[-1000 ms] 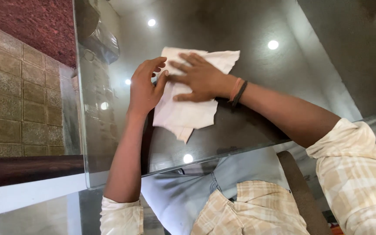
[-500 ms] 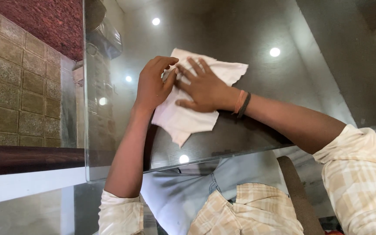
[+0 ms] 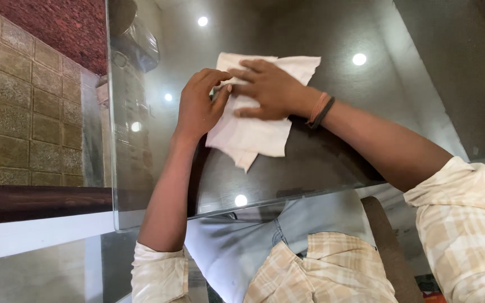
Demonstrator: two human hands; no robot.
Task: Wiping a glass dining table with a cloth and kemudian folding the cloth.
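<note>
Two hands are laid on one white cloth (image 3: pixel 256 132) upon the glass table (image 3: pixel 332 163). The cloth lies flat, its long axis running from the near pointed corner away to the far ragged edge. The left hand (image 3: pixel 197 106) is curled, its fingertips pinching the cloth's left edge. The right hand (image 3: pixel 270 90) is pressed open and flat upon it. Farther left, a clear glass container (image 3: pixel 136 42) is seen; its contents cannot be told.

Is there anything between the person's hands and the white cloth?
No, nothing visible. The right hand lies flat on the white cloth, and the left hand touches its left edge with bent fingers. The cloth rests on the glass table, with nothing else near the hands.
</note>
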